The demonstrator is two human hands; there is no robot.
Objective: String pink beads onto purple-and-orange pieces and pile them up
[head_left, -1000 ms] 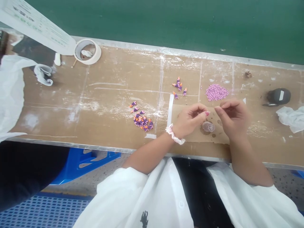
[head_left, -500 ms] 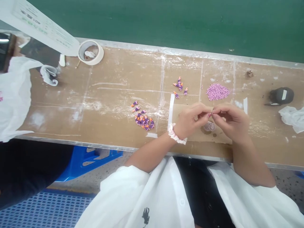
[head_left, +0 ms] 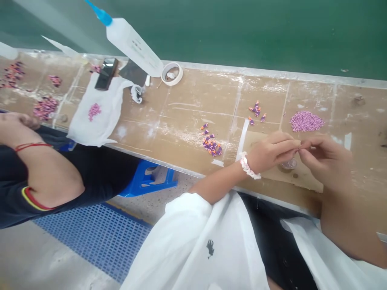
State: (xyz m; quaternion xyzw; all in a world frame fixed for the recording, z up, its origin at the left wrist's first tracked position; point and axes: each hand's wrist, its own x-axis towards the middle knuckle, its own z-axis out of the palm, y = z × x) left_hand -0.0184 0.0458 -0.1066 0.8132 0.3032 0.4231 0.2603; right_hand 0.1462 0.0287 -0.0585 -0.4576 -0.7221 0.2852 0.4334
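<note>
Piece [head_left: 299, 147] too tiny to identify sits where a worker's left hand [head_left: 270, 151] and right hand [head_left: 329, 159] meet, both closed in a pinch on it, just above a small clear container [head_left: 290, 164] (partly hidden by the left fingers). Work appears partway along, with purple-and-orange figures [head_left: 212, 146] lying in two groups and a heap of pink beads [head_left: 306, 121] lying loose beyond the hands, though what share is finished cannot be told; a co-worker's arm [head_left: 50, 169] is cut off at left.
</note>
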